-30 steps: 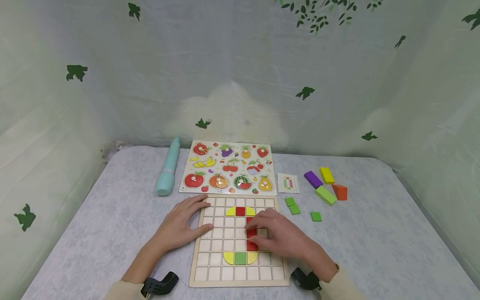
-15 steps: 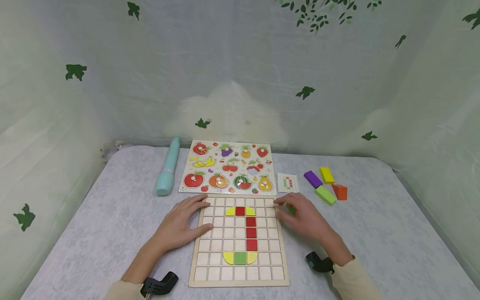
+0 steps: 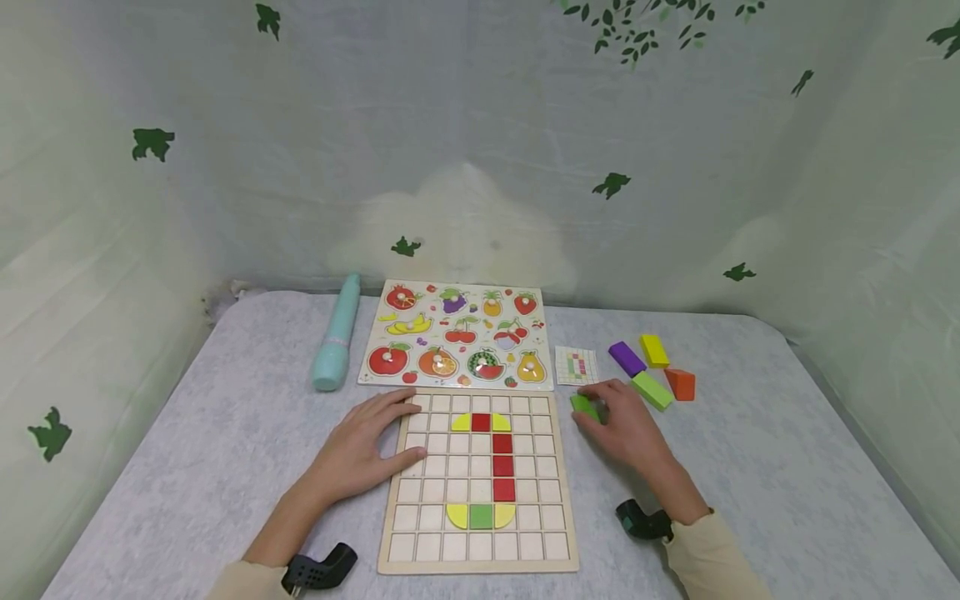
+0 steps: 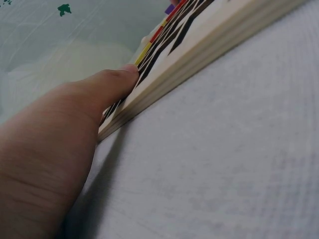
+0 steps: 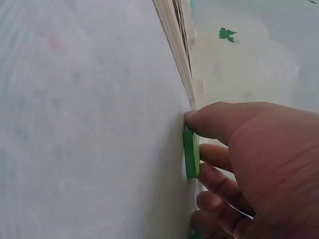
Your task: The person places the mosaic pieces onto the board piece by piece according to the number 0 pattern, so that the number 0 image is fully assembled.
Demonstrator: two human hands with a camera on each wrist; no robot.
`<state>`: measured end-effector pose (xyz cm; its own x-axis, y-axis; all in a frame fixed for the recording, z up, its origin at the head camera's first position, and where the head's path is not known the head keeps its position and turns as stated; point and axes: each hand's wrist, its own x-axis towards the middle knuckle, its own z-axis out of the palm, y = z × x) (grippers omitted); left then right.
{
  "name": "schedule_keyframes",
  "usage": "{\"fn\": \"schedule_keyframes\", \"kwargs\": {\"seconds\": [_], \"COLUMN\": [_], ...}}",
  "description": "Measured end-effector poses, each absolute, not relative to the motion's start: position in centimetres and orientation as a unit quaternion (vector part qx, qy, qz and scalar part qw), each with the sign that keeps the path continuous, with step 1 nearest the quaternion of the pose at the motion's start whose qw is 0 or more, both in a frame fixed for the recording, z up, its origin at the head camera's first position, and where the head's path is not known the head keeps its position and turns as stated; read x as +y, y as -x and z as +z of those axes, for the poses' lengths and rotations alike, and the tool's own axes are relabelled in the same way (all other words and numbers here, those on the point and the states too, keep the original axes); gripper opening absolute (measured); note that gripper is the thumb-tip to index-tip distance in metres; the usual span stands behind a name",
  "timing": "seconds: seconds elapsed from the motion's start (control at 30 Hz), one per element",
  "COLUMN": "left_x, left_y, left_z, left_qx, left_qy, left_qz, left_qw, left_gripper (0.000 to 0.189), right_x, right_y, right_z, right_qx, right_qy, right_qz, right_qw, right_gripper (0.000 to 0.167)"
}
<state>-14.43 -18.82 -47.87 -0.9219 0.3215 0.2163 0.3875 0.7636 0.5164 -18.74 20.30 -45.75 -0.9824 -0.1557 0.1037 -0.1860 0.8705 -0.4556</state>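
My left hand [image 3: 367, 446] rests on the left edge of the wooden grid board [image 3: 457, 560], fingers and thumb spread over its rim. In the left wrist view, the thumb [image 4: 107, 84] lies on the board's edge. Red and green squares and yellow rounded pieces sit in the grid. Beside the board's upper right corner, my right hand [image 3: 626, 427] has a green square tile [image 3: 583, 407] between thumb and fingers. Seen from the right wrist, the thumb touches one end of that green tile [image 5: 189, 154], with curled fingers at the other; it is low over the table.
A fruit puzzle board [image 3: 431, 333] lies behind the grid board, with a small pattern card [image 3: 576, 366] to its right. Purple [image 3: 627, 358], yellow [image 3: 654, 351], green [image 3: 652, 391] and orange [image 3: 680, 384] blocks lie farther right. A teal bottle-shaped object [image 3: 336, 337] lies at the left.
My right hand has left the red squares on the grid, moved right off the board, and come to the green tiles. The left hand has stayed in place.
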Motion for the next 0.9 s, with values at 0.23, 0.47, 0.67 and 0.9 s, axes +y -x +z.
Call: {"fn": "schedule_keyframes", "kwargs": {"seconds": [0.23,0.47,0.67,0.9], "left_x": [-18.8,-18.8,-18.8,-18.7], "left_y": [14.4,14.5,14.4,14.4], "left_z": [-47.8,-47.9,-47.9,-47.9], "left_qx": [-0.938,-0.939,-0.939,-0.939], "left_qy": [0.190,0.188,0.187,0.185], "left_qz": [-0.284,-0.283,-0.284,-0.284], "left_qw": [0.060,0.057,0.058,0.056], "left_gripper": [0.063,0.063,0.063,0.063], "right_x": [19.8,19.2,18.0,15.6], "right_y": [18.7,18.4,17.7,16.2], "right_z": [-45.8,-45.7,-45.3,-45.0], "right_qx": [-0.963,-0.956,-0.942,-0.926], "right_qy": [-0.104,-0.114,-0.126,-0.164], "right_qz": [0.246,0.262,0.300,0.341], "right_qw": [0.036,0.072,0.077,0.024], "right_gripper": [0.032,0.032,0.033,0.033]}}
